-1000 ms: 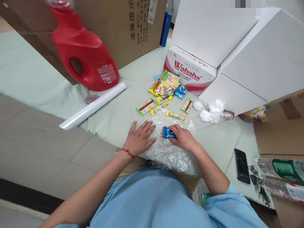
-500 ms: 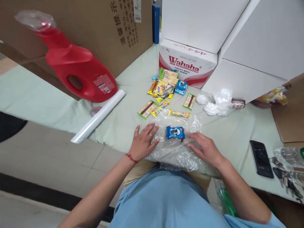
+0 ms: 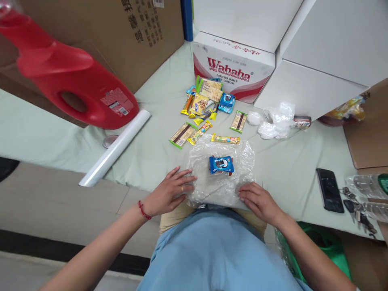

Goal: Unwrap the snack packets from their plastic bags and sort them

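Right hand (image 3: 259,200) now off blue packet (image 3: 222,164), loosely curled at plastic film (image 3: 244,159), grip unclear, left hand (image 3: 169,191) fingers spread

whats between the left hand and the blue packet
In the head view, only crinkled clear plastic lies between the left hand and the blue packet; nothing stands on that stretch.

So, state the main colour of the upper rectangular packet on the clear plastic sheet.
The upper packet is blue; head view.
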The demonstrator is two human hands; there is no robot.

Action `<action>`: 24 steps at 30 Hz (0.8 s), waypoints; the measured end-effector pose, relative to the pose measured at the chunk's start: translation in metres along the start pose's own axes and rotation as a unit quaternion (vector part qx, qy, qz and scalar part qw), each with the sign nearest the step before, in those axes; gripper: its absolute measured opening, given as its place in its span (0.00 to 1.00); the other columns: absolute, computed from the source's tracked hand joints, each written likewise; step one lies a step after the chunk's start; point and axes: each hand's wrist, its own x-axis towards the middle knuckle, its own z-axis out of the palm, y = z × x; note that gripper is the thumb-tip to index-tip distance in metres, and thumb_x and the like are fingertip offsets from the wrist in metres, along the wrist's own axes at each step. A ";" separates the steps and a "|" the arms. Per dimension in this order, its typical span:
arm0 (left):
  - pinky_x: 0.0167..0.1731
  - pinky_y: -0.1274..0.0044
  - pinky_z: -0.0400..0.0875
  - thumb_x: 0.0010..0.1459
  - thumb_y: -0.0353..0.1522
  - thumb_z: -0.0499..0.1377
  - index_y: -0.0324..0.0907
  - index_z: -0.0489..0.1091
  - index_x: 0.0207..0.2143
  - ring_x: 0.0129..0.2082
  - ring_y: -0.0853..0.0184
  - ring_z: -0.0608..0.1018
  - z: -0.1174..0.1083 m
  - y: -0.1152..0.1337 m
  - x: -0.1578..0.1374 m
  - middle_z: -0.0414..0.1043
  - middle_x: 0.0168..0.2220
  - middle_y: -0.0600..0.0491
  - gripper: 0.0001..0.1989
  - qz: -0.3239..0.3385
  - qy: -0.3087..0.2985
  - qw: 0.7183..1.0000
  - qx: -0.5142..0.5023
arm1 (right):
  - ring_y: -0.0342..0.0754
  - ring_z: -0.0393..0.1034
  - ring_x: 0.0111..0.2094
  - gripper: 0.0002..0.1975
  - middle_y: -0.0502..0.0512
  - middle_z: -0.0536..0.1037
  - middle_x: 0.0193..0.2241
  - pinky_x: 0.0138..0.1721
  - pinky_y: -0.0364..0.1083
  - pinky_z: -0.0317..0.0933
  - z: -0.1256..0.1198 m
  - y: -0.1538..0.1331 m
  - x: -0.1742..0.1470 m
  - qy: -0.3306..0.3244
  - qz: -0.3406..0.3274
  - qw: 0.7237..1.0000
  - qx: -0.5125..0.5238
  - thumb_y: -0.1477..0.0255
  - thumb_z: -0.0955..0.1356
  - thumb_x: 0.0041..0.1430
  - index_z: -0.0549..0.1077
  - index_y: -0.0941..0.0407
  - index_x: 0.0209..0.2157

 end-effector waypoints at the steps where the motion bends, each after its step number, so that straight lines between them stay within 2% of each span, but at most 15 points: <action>1: 0.70 0.55 0.48 0.63 0.31 0.56 0.50 0.76 0.48 0.69 0.58 0.64 0.000 -0.002 0.001 0.76 0.58 0.52 0.14 -0.001 0.016 1.000 -0.017 | 0.50 0.75 0.42 0.11 0.59 0.80 0.43 0.43 0.50 0.72 -0.007 0.000 0.007 0.001 -0.003 1.000 0.017 0.71 0.63 0.71 0.76 0.51 0.49; 3: 0.69 0.58 0.52 0.66 0.34 0.54 0.49 0.77 0.43 0.65 0.60 0.70 -0.003 -0.005 0.008 0.80 0.51 0.52 0.11 -0.016 0.047 0.997 -0.065 | 0.48 0.76 0.40 0.10 0.57 0.81 0.39 0.42 0.47 0.70 -0.021 -0.001 0.022 -0.003 0.008 0.999 0.045 0.70 0.64 0.71 0.76 0.51 0.47; 5: 0.65 0.61 0.59 0.67 0.37 0.53 0.47 0.76 0.42 0.59 0.60 0.75 -0.010 -0.006 0.019 0.81 0.48 0.51 0.11 -0.050 0.086 0.988 -0.116 | 0.47 0.75 0.37 0.09 0.56 0.81 0.36 0.40 0.45 0.69 -0.033 0.000 0.037 0.005 0.035 0.997 0.063 0.68 0.65 0.71 0.77 0.52 0.44; 8: 0.52 0.68 0.71 0.66 0.43 0.52 0.44 0.74 0.39 0.46 0.61 0.80 -0.021 -0.009 0.041 0.81 0.44 0.49 0.15 -0.140 0.150 0.963 -0.173 | 0.46 0.73 0.32 0.11 0.53 0.81 0.32 0.35 0.43 0.65 -0.043 0.010 0.060 0.031 0.113 0.990 0.083 0.63 0.66 0.69 0.78 0.53 0.40; 10: 0.43 0.71 0.73 0.64 0.45 0.53 0.43 0.73 0.36 0.37 0.62 0.79 -0.026 -0.014 0.058 0.80 0.36 0.50 0.17 -0.211 0.174 0.944 -0.182 | 0.45 0.70 0.28 0.14 0.51 0.79 0.28 0.30 0.42 0.62 -0.042 0.023 0.073 0.045 0.177 0.978 0.105 0.59 0.67 0.66 0.78 0.55 0.38; 12: 0.39 0.72 0.71 0.62 0.46 0.54 0.43 0.73 0.36 0.32 0.63 0.77 -0.026 -0.022 0.074 0.78 0.32 0.52 0.18 -0.267 0.187 0.929 -0.177 | 0.44 0.66 0.25 0.17 0.49 0.76 0.25 0.28 0.42 0.59 -0.037 0.039 0.082 0.063 0.231 0.963 0.125 0.56 0.67 0.63 0.78 0.56 0.37; 15: 0.40 0.71 0.71 0.61 0.44 0.53 0.42 0.75 0.40 0.36 0.62 0.76 -0.023 -0.032 0.088 0.78 0.38 0.50 0.17 -0.302 0.238 0.911 -0.148 | 0.43 0.63 0.24 0.18 0.48 0.74 0.24 0.27 0.42 0.56 -0.027 0.057 0.089 0.078 0.279 0.950 0.116 0.56 0.67 0.60 0.77 0.56 0.35; 17: 0.44 0.68 0.71 0.61 0.41 0.54 0.42 0.75 0.43 0.42 0.59 0.76 -0.023 -0.032 0.086 0.76 0.43 0.47 0.16 -0.309 0.308 0.895 -0.089 | 0.44 0.63 0.24 0.16 0.48 0.74 0.24 0.27 0.43 0.56 -0.023 0.063 0.087 0.070 0.297 0.949 0.083 0.57 0.66 0.60 0.77 0.56 0.34; 20: 0.51 0.63 0.68 0.62 0.37 0.55 0.40 0.75 0.46 0.49 0.55 0.74 -0.031 -0.013 0.072 0.74 0.44 0.43 0.14 -0.294 0.436 0.849 0.053 | 0.46 0.67 0.26 0.14 0.50 0.76 0.25 0.29 0.43 0.57 -0.026 0.063 0.081 0.038 0.307 0.951 0.016 0.61 0.65 0.61 0.77 0.55 0.36; 22: 0.52 0.62 0.65 0.62 0.32 0.57 0.40 0.74 0.46 0.49 0.56 0.75 -0.037 0.009 0.059 0.74 0.44 0.43 0.12 -0.237 0.504 0.818 0.146 | 0.48 0.70 0.30 0.13 0.53 0.79 0.30 0.33 0.44 0.59 -0.035 0.059 0.079 0.037 0.292 0.954 -0.054 0.64 0.64 0.63 0.78 0.55 0.38; 24: 0.48 0.64 0.66 0.60 0.26 0.58 0.43 0.74 0.45 0.43 0.59 0.76 -0.040 0.035 0.050 0.75 0.41 0.47 0.12 -0.141 0.527 0.813 0.204 | 0.51 0.72 0.35 0.13 0.56 0.80 0.35 0.37 0.46 0.61 -0.047 0.057 0.083 0.060 0.256 0.956 -0.134 0.64 0.64 0.65 0.78 0.55 0.40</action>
